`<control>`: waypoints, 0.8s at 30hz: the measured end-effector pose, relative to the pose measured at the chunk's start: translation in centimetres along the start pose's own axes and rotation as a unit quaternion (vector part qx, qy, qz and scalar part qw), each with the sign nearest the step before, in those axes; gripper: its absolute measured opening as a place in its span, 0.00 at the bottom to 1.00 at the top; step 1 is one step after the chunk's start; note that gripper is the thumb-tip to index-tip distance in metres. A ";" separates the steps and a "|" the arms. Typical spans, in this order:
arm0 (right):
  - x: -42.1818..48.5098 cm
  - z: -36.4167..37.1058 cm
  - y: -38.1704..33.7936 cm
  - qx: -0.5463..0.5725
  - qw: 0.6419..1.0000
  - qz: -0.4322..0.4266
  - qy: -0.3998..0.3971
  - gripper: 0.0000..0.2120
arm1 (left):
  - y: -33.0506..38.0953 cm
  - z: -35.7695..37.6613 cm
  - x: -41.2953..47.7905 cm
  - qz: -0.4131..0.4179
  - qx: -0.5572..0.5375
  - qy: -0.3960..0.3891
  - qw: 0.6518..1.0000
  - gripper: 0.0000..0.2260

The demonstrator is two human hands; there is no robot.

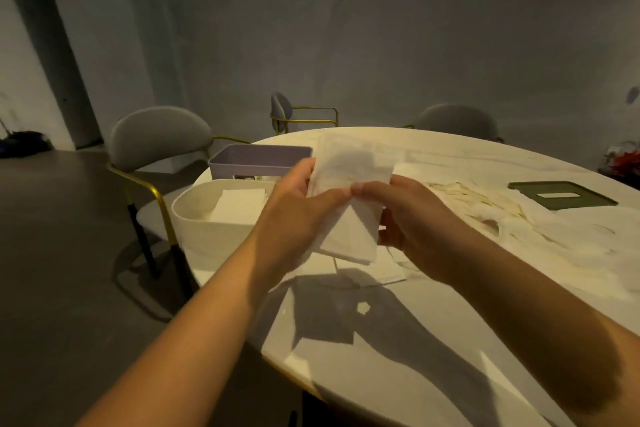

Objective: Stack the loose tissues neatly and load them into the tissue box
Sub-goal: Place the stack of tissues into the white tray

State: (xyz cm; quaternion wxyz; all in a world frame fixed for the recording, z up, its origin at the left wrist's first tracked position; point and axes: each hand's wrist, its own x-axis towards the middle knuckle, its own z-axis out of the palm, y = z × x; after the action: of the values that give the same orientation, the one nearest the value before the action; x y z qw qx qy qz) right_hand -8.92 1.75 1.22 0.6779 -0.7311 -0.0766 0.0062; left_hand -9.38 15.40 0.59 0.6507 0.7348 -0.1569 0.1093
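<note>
**Item in hand.** A thin white paper tissue [349, 198] is held up above the table between both hands. It is partly folded, and its lower corner hangs below the thumbs. Its left edge is pinched by the left hand [298, 215] and its right edge by the right hand [412, 218]. The thumbs are set close together at the middle of the sheet, so the hands are together and clamped on the one tissue.

**Handling.** The sheet is judged very light, limp, and easily torn or creased. It is not expected to keep a shape unsupported. A hold at opposite edges or corners, under gentle tension, is judged best for squaring a fold.

**Surroundings.**
- Just left of the left hand, a cream rounded plastic box [207, 232] is noted, open, with a flat stack of folded white tissues [242, 204] inside.
- Beyond the left hand, a lavender rectangular plastic box [259, 159] is seen, also open.
- To the right of the right hand, a heap of loose white tissues [519, 218] is spread.
- Further right, a dark green flat lid [561, 194] with a slot is laid.
- All are borne on a white marble-look round table [381, 374].

**Count.** One tissue in hand, two open boxes, one lid, and three grey padded chairs [159, 139] beyond the table. The sheets in the stack and in the heap cannot be counted.
</note>
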 end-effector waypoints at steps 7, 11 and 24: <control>3.0 3.3 -1.1 -0.056 0.998 -0.004 0.011 0.12 | -2.1 -6.0 0.9 -0.034 0.174 0.082 0.981 0.07; 5.5 5.0 -2.3 -0.139 0.990 0.016 0.003 0.21 | -3.7 -8.0 1.1 -0.042 0.360 0.115 0.925 0.13; 9.1 9.7 -1.3 -0.429 0.895 0.111 -0.061 0.21 | -6.1 -8.5 0.8 -0.046 0.468 0.106 0.876 0.14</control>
State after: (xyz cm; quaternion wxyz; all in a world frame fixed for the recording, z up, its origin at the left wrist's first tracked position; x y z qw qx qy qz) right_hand -1.12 12.55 2.60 0.2878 -0.9527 -0.0316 0.0923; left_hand -5.98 24.33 -3.61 0.2480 0.9440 0.0160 0.2170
